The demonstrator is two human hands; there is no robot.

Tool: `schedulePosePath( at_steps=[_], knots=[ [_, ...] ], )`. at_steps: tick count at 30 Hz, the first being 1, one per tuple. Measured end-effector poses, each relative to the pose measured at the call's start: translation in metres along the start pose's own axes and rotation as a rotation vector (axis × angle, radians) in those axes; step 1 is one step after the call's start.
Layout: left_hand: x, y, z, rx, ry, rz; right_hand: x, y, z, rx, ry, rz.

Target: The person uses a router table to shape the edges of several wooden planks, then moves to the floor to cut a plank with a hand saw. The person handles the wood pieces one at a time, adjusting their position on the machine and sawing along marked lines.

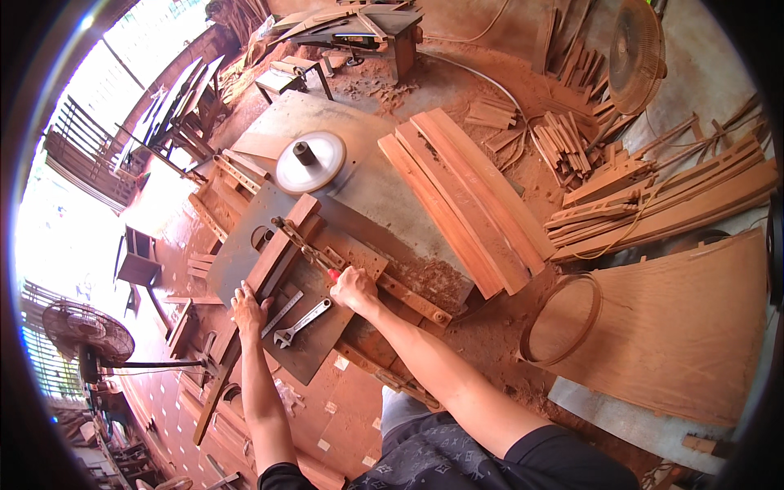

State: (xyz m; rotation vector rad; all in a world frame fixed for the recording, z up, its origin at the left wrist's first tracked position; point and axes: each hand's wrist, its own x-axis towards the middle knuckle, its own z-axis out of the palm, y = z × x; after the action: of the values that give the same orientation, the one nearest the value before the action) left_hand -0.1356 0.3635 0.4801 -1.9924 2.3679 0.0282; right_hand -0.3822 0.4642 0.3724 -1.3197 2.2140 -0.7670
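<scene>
A long wooden bar (276,251) lies slanted over a dark metal machine table (310,357). My left hand (247,309) grips the near part of the bar, thumb on its right side. My right hand (354,290) is closed around the red grip of a red-handled metal tool (306,247), whose far end reaches the bar; its exact kind is hard to make out. Between my hands lie an adjustable wrench (302,323) and a steel ruler (282,314). Beyond the bar, a round saw blade (311,162) surrounds a dark upright spindle.
Long reddish boards (465,200) lie to the right of the blade. Sawdust (429,282) covers part of the table. A standing fan (88,335) is at left, another fan (637,57) at far right. Stacked timber (661,212) and a curved wooden panel (670,327) occupy the right side.
</scene>
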Motion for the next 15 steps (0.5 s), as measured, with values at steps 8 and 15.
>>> schedulePosePath(
  at_steps=[8, 15],
  knots=[
    [-0.006, -0.003, 0.002, 0.007, -0.022, -0.045, -0.015, -0.023, -0.025, 0.088, 0.127, 0.106],
    [0.001, -0.013, 0.006, -0.008, -0.030, -0.054, -0.018, -0.025, -0.014, -0.166, 0.282, -0.171]
  ],
)
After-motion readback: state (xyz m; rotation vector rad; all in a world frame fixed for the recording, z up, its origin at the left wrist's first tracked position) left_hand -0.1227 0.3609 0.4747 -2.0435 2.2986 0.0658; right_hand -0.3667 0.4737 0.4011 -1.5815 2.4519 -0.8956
